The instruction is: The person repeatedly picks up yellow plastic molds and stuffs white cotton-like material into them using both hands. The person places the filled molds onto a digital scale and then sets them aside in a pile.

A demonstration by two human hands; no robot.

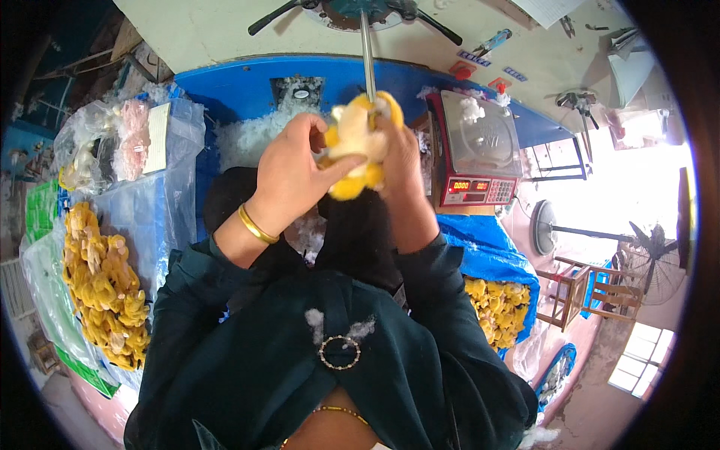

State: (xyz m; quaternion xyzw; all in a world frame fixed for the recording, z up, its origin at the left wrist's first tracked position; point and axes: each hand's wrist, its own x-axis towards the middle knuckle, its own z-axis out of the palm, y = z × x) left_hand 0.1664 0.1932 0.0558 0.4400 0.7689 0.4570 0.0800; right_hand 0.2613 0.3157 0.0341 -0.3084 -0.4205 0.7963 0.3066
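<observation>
Yellow plush toy (358, 142) pushed onto metal nozzle (367, 52), above blue surface (240, 86); left hand (289, 176) and right hand (401, 161) both closed round it. Looks soft, light, squashy; best held by body near the nozzle opening. Scale (480, 150) beside

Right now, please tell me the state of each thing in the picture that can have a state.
Yellow plush toy: held up in both hands, pushed onto the metal tube.
Left hand: grip closed on the toy.
Right hand: grip closed on the toy's other side.
Weighing scale: switched on, red digits lit, a white fibre tuft on its pan.
Clear bag of yellow toys: open, full.
Standing fan: cannot tell if running.
</observation>
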